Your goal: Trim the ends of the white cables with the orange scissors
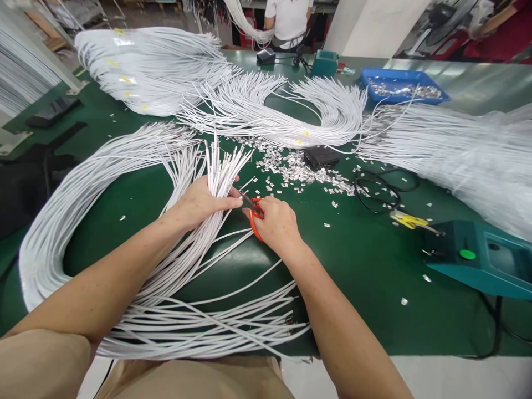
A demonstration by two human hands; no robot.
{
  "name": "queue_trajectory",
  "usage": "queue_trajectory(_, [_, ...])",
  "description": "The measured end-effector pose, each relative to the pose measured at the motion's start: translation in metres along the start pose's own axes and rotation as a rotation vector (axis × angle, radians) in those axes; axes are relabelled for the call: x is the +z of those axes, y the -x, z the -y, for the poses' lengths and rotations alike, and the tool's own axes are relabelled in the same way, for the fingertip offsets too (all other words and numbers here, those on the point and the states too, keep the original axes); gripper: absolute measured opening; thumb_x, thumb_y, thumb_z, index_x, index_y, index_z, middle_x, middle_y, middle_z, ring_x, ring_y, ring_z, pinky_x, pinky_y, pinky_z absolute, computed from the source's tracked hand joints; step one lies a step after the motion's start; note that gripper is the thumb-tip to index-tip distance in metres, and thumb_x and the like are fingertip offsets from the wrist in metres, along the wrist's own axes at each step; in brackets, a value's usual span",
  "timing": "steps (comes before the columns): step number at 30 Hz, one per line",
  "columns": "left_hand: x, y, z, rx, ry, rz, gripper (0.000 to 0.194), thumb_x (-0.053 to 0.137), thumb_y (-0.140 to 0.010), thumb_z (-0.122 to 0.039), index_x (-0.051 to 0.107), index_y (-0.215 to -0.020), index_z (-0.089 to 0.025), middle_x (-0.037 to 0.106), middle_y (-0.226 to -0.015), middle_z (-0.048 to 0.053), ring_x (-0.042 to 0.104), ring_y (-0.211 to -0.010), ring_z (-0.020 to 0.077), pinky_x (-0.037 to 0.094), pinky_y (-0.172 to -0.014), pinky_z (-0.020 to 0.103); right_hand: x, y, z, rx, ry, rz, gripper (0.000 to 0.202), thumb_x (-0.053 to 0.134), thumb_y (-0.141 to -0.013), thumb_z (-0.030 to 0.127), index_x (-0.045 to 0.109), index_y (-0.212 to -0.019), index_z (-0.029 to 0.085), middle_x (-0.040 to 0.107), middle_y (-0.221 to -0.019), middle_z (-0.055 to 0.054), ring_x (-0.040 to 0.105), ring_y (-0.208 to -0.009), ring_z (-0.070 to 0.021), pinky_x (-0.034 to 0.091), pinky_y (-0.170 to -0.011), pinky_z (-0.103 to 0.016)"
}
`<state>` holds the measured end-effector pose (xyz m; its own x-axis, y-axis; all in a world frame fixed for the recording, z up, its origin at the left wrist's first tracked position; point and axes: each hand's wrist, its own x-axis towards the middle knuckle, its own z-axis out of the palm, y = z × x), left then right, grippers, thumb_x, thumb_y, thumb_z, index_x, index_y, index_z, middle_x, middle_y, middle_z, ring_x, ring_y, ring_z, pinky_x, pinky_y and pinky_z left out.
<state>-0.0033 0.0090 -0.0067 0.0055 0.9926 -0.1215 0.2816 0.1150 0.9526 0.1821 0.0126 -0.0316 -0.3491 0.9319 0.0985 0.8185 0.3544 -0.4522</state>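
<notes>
My left hand (pixel 199 202) is wrapped round a thick bunch of white wires (pixel 220 172), whose ends fan upward above the fingers. In my right hand (pixel 276 221) is a pair of scissors with orange handles (pixel 255 224). Their dark blades point toward the left fingertips, beside the bunch; whether they touch a wire I cannot make out. From the held bunch the wires run down toward my body. More loose wire ends (pixel 266 327) lie across the table's front edge, under and beside my right forearm.
Small silvery scraps (pixel 286 163) lie scattered past my hands, around a black box (pixel 321 157). More wire bundles (pixel 153 72) cover the back. A blue tray (pixel 403 86) stands back right. Yellow-handled cutters (pixel 409 220) lie by a teal machine (pixel 477 255). A person (pixel 288 22) sits beyond.
</notes>
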Motion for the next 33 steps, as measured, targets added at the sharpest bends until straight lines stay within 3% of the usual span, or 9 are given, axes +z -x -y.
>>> queue_trajectory(7, [0.0, 0.001, -0.002, -0.019, 0.009, -0.018, 0.054, 0.084, -0.058, -0.033, 0.066, -0.106, -0.017, 0.074, -0.085, 0.004, 0.068, -0.084, 0.0251, 0.051, -0.083, 0.04, 0.0, -0.002, -0.007, 0.011, -0.098, 0.019, 0.03, 0.06, -0.083, 0.042, 0.06, -0.064, 0.019, 0.062, -0.074, -0.004, 0.054, -0.067, -0.0159, 0.032, -0.06, -0.029])
queue_trajectory(9, [0.0, 0.0, -0.001, -0.014, -0.011, -0.017, 0.055, 0.083, -0.059, -0.034, 0.065, -0.107, -0.017, 0.073, -0.084, 0.004, 0.067, -0.085, 0.0247, 0.05, -0.084, 0.04, -0.004, -0.003, -0.007, 0.096, -0.275, 0.008, 0.025, 0.063, -0.079, 0.038, 0.061, -0.064, 0.019, 0.061, -0.07, -0.002, 0.052, -0.063, -0.0144, 0.033, -0.059, -0.028])
queue_trajectory(14, [0.004, 0.001, -0.002, 0.001, -0.029, 0.003, 0.056, 0.083, -0.059, -0.03, 0.063, -0.109, -0.017, 0.072, -0.084, 0.002, 0.066, -0.078, 0.0213, 0.05, -0.08, 0.036, -0.008, -0.006, 0.001, 0.24, -1.01, -0.083, 0.021, 0.067, -0.074, 0.039, 0.071, -0.08, 0.019, 0.068, -0.079, -0.001, 0.059, -0.071, -0.0138, 0.044, -0.069, -0.027])
queue_trajectory(16, [0.007, 0.002, -0.003, -0.002, -0.02, 0.02, 0.056, 0.083, -0.058, -0.028, 0.062, -0.11, -0.016, 0.072, -0.085, 0.003, 0.066, -0.077, 0.0209, 0.051, -0.078, 0.035, -0.007, -0.006, 0.004, 0.276, -1.14, -0.078, 0.022, 0.07, -0.071, 0.039, 0.073, -0.081, 0.019, 0.07, -0.082, -0.001, 0.06, -0.072, -0.0139, 0.045, -0.069, -0.026])
queue_trajectory(25, [0.014, 0.007, -0.013, -0.003, -0.09, -0.004, 0.047, 0.081, -0.06, -0.029, 0.063, -0.101, -0.015, 0.072, -0.082, 0.003, 0.067, -0.077, 0.0211, 0.053, -0.078, 0.034, -0.002, -0.006, 0.005, 0.356, -1.241, -0.074, 0.017, 0.073, -0.066, 0.034, 0.072, -0.074, 0.019, 0.067, -0.073, 0.001, 0.054, -0.065, -0.0115, 0.043, -0.064, -0.025])
queue_trajectory(30, [0.015, 0.009, -0.012, 0.001, -0.124, -0.045, 0.036, 0.081, -0.061, -0.03, 0.067, -0.092, -0.016, 0.073, -0.088, 0.005, 0.067, -0.09, 0.0247, 0.05, -0.091, 0.039, 0.004, -0.005, 0.01, 0.426, -1.333, -0.098, 0.01, 0.068, -0.064, 0.027, 0.067, -0.068, 0.018, 0.056, -0.06, 0.005, 0.046, -0.057, -0.0092, 0.038, -0.059, -0.024])
queue_trajectory(33, [0.014, 0.009, -0.009, -0.036, 0.005, 0.009, 0.047, 0.082, -0.061, -0.032, 0.066, -0.103, -0.016, 0.073, -0.088, 0.005, 0.069, -0.086, 0.0241, 0.052, -0.088, 0.039, 0.008, -0.005, 0.014, 0.443, -1.329, -0.136, 0.01, 0.067, -0.063, 0.027, 0.066, -0.068, 0.018, 0.058, -0.062, 0.004, 0.048, -0.06, -0.0099, 0.04, -0.063, -0.024])
